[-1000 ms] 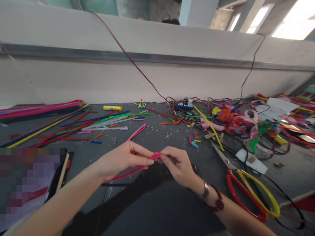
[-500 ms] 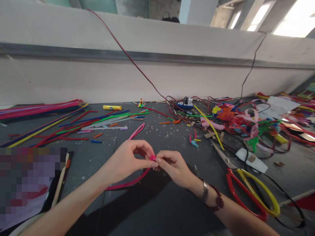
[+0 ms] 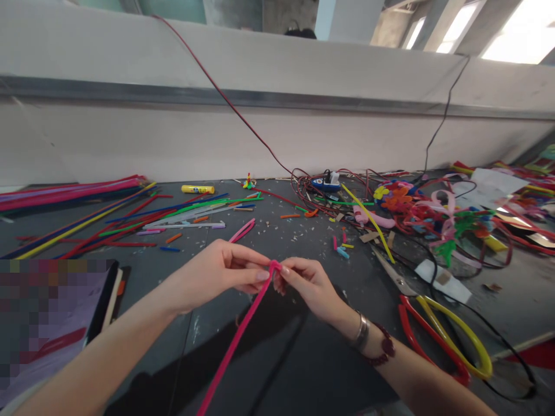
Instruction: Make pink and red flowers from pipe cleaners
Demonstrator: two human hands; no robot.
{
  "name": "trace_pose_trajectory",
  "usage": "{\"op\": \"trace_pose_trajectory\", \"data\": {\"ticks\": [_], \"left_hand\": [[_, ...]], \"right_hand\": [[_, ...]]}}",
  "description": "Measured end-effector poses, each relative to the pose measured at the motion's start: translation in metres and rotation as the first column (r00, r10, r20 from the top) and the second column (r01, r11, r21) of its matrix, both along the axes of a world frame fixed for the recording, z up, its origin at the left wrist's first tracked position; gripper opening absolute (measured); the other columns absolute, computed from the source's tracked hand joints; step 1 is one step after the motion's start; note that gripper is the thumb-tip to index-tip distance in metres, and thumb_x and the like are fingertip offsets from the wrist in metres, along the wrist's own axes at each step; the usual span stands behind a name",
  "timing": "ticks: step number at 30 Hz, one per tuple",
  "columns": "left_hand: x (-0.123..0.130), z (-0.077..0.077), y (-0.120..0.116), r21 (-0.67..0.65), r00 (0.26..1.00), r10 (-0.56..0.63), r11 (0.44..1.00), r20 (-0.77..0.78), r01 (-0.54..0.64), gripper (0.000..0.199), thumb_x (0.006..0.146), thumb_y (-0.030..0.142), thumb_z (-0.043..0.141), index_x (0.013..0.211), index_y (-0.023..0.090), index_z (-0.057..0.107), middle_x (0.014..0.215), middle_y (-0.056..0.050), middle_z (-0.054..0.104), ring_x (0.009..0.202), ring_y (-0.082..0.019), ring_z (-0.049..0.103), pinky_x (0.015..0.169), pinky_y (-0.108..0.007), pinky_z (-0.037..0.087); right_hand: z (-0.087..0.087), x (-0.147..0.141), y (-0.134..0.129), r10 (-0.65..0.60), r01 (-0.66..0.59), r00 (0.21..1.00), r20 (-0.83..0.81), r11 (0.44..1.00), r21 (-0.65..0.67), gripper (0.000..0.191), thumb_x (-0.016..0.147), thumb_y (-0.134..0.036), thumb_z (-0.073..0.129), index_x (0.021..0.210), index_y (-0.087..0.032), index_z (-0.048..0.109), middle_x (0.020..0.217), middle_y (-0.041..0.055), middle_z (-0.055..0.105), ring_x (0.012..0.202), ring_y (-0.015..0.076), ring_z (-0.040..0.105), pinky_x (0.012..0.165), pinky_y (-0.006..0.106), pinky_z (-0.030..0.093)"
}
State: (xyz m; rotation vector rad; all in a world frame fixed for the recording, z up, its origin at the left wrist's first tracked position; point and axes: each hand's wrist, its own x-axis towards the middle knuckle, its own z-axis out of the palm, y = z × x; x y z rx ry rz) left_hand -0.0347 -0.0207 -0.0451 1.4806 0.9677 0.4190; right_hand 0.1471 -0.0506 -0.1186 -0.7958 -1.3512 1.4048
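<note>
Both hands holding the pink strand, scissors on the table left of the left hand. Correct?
Wrong side: the head view shows the scissors lying right of the right hand. That hand and the left hand do hold the pink strand.

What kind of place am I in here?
Probably a craft workspace, judging by the pink strand held over the table, the large scissors, and the bundle of colourful lengths at the far left.
</note>
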Motion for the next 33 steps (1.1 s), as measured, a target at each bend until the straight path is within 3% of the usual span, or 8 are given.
{"op": "trace_pose_trajectory", "data": {"ticks": [5,15,26,33], "left_hand": [[0.006,-0.005,-0.003,0.092,0.996,0.085,0.992,0.004,-0.085,0.016,0.070,0.020,0.066,0.084,0.019,0.071,0.077,-0.002,0.073,0.071,-0.014,0.065,0.066,-0.020,0.051],[0.010,-0.021,0.000,0.299,0.996,0.093,0.950,-0.004,-0.087,0.019,0.067,0.033,0.069,0.076,0.016,0.069,0.073,-0.003,0.070,0.071,-0.017,0.064,0.066,-0.025,0.050],[0.006,-0.029,0.009,0.286,0.995,0.097,0.954,-0.016,-0.088,0.016,0.066,0.032,0.069,0.071,0.017,0.069,0.066,-0.001,0.069,0.064,-0.014,0.062,0.060,-0.020,0.047],[0.003,-0.035,0.014,0.103,0.993,0.086,0.990,0.081,-0.095,0.006,0.067,0.021,0.069,0.066,0.016,0.066,0.062,0.001,0.065,0.061,-0.009,0.058,0.059,-0.017,0.044]], "right_hand": [[-0.004,-0.002,0.000,0.049,-0.050,0.998,-0.046,0.998,-0.024,0.023,0.082,-0.033,0.053,0.073,-0.014,0.063,0.064,0.0005,0.057,0.058,0.0085,0.050,0.057,0.022,0.043],[-0.016,-0.008,0.003,0.104,-0.136,0.974,-0.203,0.979,-0.152,0.019,0.079,-0.032,0.058,0.072,-0.015,0.064,0.061,-0.0011,0.057,0.055,0.0075,0.051,0.057,0.020,0.044],[-0.011,-0.009,0.002,0.120,-0.130,0.989,-0.087,0.984,-0.119,0.023,0.081,-0.035,0.054,0.079,-0.015,0.066,0.066,0.0008,0.062,0.059,0.0086,0.055,0.063,0.022,0.045],[-0.006,-0.006,0.001,0.050,-0.046,0.994,0.093,0.998,-0.038,0.016,0.077,-0.028,0.059,0.078,-0.014,0.067,0.066,0.0011,0.063,0.062,0.0094,0.056,0.063,0.022,0.045]]}}
